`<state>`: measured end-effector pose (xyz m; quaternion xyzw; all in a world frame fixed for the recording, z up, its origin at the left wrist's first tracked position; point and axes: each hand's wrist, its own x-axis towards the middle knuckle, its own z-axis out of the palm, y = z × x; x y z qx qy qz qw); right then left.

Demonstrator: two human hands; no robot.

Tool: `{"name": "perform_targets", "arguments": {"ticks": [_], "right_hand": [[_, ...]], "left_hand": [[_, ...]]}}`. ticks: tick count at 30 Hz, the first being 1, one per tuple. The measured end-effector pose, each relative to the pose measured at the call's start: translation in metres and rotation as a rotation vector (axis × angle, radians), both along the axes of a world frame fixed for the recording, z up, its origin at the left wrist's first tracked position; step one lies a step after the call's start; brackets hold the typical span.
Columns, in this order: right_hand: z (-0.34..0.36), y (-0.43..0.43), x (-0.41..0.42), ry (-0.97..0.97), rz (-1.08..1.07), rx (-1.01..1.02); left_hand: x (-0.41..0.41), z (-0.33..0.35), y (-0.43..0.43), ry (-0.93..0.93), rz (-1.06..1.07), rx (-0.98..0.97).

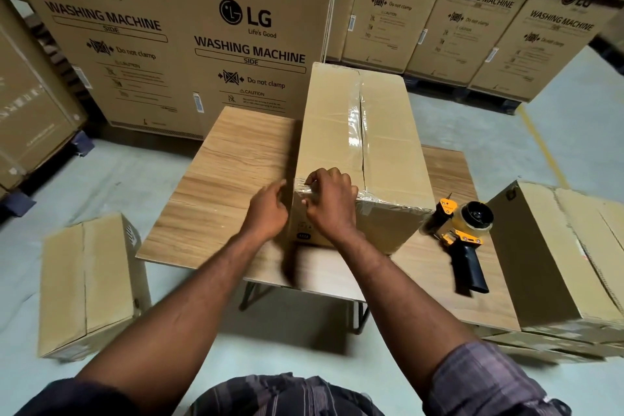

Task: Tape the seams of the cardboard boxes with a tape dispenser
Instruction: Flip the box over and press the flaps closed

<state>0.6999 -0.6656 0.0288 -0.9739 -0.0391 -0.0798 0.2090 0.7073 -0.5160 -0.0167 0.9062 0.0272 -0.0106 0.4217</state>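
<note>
The main risk, as a judgement, is the clear tape [354, 125] wrinkling or lifting where it folds over the near top edge of the cardboard box [388, 132]. It already looks crinkled and shiny along that edge, and uneven rubbing could trap creases and leave the seam's end poorly stuck. A hard push could also slide the box across the desk [219, 179], as nothing braces its far side. The tape dispenser [462, 233] lies on its side on the desk just right of the box, held by no hand, so another strip would mean reaching across for it. The right hand [329, 204] has its fingers bent over the near top edge near the left corner and its thumb on the front face. Its grip is narrow and pinches the tape against the cardboard. The left hand [268, 209] sits beside that same corner with fingers loosely curled. It is blurred, so whether its grip touches the box or holds anything cannot be told.
</note>
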Motion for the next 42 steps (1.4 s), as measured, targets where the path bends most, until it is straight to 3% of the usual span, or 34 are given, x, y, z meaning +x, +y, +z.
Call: {"name": "perform_targets", "arguments": {"ticks": [4,9,15,20,27,35,37,42], "right_hand": [[-0.006,0.013,-0.005,0.041,-0.03,-0.125],[-0.01,0.018,0.0,0.114,-0.064,-0.157],[-0.012,0.004,-0.009,0.105,0.065,-0.075],[-0.014,-0.043,-0.019,0.081,0.26,0.049],[-0.002,-0.116,-0.038,0.146,0.335,0.072],[0.005,-0.179,-0.025,0.107,-0.005,0.022],[0.009,-0.167,-0.03,0.13,-0.029,-0.098],[-0.007,-0.16,-0.054,0.141,0.011,-0.114]], "left_hand": [[0.039,0.057,-0.003,-0.178,-0.152,-0.074],[0.064,0.059,-0.004,-0.122,-0.479,0.238],[0.032,0.037,0.006,-0.221,-0.394,0.228],[-0.014,0.022,-0.003,-0.393,-0.328,0.475],[-0.051,0.019,-0.041,-0.505,-0.348,0.517],[-0.048,0.024,-0.081,-0.349,-0.257,0.508],[-0.046,0.029,-0.094,-0.323,-0.219,0.508],[-0.024,0.035,-0.08,-0.154,-0.06,0.503]]}}
